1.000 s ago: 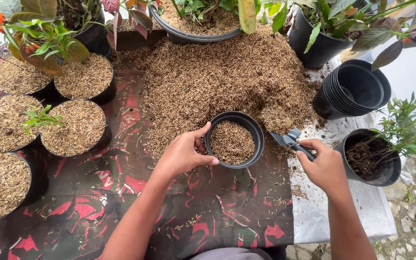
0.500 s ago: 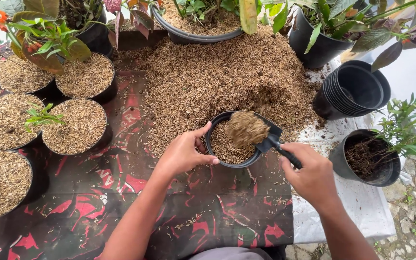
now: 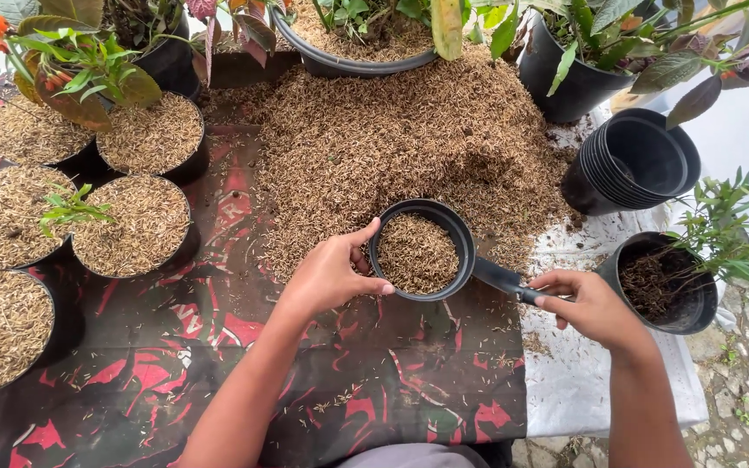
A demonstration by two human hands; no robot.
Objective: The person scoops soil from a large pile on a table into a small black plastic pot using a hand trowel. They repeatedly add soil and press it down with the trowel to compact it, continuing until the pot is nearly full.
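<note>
Left hand: my left hand (image 3: 333, 279) wraps the near-left side of the small black pot (image 3: 422, 251), thumb lying along the rim and fingers (image 3: 373, 289) curled under its lower edge — a steadying hold, I judge, so the light pot does not tip or slide on the cloth.

Right hand: my right hand (image 3: 595, 308) grips the handle of the dark hand trowel (image 3: 504, 279), fingers closed around it; the blade points toward the pot's right wall and looks empty, lying low and nearly flat.

Pot in hand: it stands upright on the table, at the near foot of the heap, filled most of the way with pale brown husk.

Husk heap: the big pile of rice husk (image 3: 409, 139) sits just beyond the pot, touching it — close enough that a scoop needs only a short reach.

Cloth: a red, black and white patterned sheet (image 3: 218, 347) covers the table (it catches the spilled husk), with a white sheet (image 3: 600, 390) at the right.

Filled pots: several black pots (image 3: 136, 225) topped with husk are grouped at the left, apart from the work, one with a small green seedling (image 3: 67, 208).

Empty pots: a nested stack of black pots (image 3: 635, 160) lies on its side at the right, mouths toward me.

Plant pot: a black pot holding dark soil, roots and a leafy plant (image 3: 665, 286) stands just beside my right hand.

Background: larger potted plants (image 3: 600, 52) line the far edge.
</note>
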